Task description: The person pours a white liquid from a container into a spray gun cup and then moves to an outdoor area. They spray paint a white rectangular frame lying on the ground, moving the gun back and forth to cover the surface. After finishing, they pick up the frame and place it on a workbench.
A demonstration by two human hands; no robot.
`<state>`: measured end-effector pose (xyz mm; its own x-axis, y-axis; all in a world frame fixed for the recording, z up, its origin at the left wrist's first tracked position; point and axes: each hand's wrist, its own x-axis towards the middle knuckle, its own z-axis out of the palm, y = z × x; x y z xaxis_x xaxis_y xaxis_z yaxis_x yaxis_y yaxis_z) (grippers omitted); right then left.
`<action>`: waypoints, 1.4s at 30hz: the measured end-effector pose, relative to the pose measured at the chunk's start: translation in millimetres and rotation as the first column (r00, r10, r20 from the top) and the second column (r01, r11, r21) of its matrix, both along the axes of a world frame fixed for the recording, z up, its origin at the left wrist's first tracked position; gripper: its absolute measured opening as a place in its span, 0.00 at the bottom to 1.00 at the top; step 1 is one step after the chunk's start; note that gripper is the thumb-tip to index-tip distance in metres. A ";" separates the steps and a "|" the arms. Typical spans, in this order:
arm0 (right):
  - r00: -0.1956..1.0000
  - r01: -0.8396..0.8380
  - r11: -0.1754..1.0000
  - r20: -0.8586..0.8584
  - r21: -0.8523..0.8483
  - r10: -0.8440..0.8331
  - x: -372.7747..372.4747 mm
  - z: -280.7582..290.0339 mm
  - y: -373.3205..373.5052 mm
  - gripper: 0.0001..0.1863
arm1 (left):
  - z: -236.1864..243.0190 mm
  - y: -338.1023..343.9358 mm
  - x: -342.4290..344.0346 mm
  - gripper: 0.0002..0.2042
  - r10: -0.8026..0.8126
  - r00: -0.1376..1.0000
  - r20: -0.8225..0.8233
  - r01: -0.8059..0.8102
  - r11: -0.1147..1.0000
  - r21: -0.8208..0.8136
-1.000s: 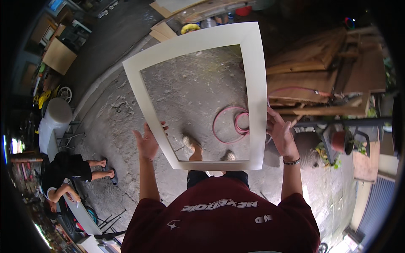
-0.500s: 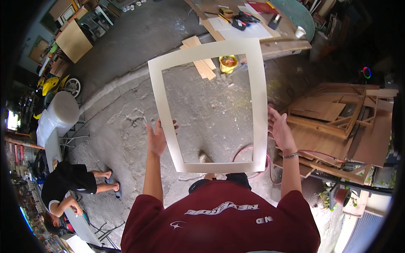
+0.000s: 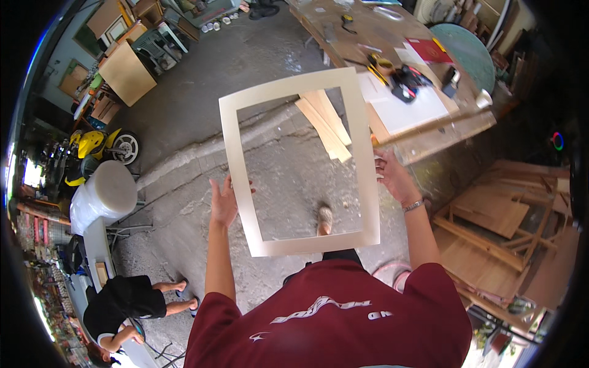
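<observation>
Upright in front of me is a cream picture mat, a flat board with a large rectangular opening. My left hand grips its left border, thumb on the outer side and fingertips passing behind to show through the opening. On the opposite border, my right hand closes its fingers at the edge; part of that grip is hidden by the board. Through the opening I see concrete floor, two pale wood boards and my shoe.
A wooden worktable with tools, white paper and a red folder stands ahead right. Wood panels and frames are stacked at right. Left are a bubble-wrap roll, a yellow motorcycle and another person at a bench.
My view has shifted as I walk, bringing the worktable closer and more into sight. Both hands still hold the picture mat, which has tilted slightly.
</observation>
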<state>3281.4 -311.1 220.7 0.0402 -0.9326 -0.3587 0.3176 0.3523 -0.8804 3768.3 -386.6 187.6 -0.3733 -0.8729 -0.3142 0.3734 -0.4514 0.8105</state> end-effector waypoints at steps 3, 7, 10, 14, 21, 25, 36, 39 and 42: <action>0.999 -0.005 1.000 -0.037 0.026 0.006 18.2 6.2 -98.6 0.38 | 10.3 -76.1 20.8 0.47 0.024 0.999 0.027 -0.023 1.000 -0.007; 0.993 -0.118 0.993 0.030 -0.014 0.118 38.4 4.4 -214.6 0.38 | 17.6 -173.9 48.8 0.46 0.087 0.996 -0.027 -0.088 0.996 -0.014; 0.998 -0.069 0.998 -0.001 0.000 0.069 45.6 -1.7 -293.1 0.39 | 16.2 -258.6 53.8 0.45 0.093 0.993 -0.077 -0.093 0.996 -0.001; 0.999 0.015 1.000 -0.040 -0.003 -0.015 43.9 -19.1 -398.4 0.42 | 1.9 -390.8 49.3 0.43 -0.015 0.988 -0.152 0.015 1.000 -0.003; 0.967 0.254 0.966 -0.040 0.039 -0.253 37.7 -15.2 -538.9 0.41 | 12.9 -636.6 10.3 0.42 -0.202 0.978 -0.048 0.203 0.979 -0.001; 0.922 0.386 0.922 -0.037 0.043 -0.384 28.9 7.1 -597.0 0.44 | 26.8 -784.7 -31.3 0.43 -0.384 0.922 0.055 0.387 0.921 -0.042; 0.650 0.731 0.682 0.288 0.017 -0.703 -21.1 -50.6 -738.1 0.49 | 89.1 -1103.7 -314.6 0.45 -0.607 0.649 0.459 0.717 0.690 -0.100; 0.522 0.815 0.576 0.351 0.064 -0.778 -17.5 -56.0 -774.2 0.48 | 97.1 -1164.2 -401.6 0.46 -0.644 0.514 0.566 0.811 0.579 -0.078; 0.409 0.870 0.485 0.426 0.084 -0.807 -5.1 -60.0 -801.7 0.41 | 94.6 -1208.9 -504.6 0.46 -0.617 0.465 0.635 0.845 0.524 -0.110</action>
<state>3276.3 -1112.8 160.7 -0.6969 -0.6057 -0.3840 0.6780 -0.3817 -0.6282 3263.7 -1595.5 282.3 -0.8277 -0.4117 -0.3814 -0.4222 0.0090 0.9065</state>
